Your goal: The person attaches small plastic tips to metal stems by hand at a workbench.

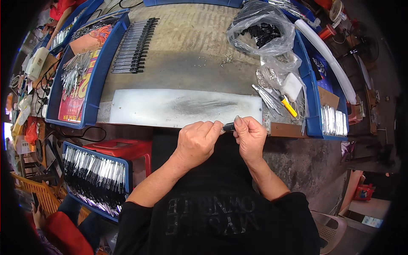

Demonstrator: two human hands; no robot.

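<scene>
A short black pen part (229, 126) shows between my two hands, just in front of the white board's near edge. My left hand (196, 142) is closed around its left end, the fingers curled so that most of that end is hidden. At its right end my right hand (250, 137) pinches it between thumb and fingers. Behind lies the white board (144, 106), smudged grey in its middle. Farther left on the table, several clear pens with black grips (135, 44) lie side by side in a row.
Blue trays with pen parts flank the table, one at left (91, 102), another at right (313, 114). A clear bag (242, 34) of black pieces, small metal bits (227, 59) and a yellow-handled tool (290, 107) lie behind. A pen-filled tray (95, 178) and red stool (114, 146) stand lower left.
</scene>
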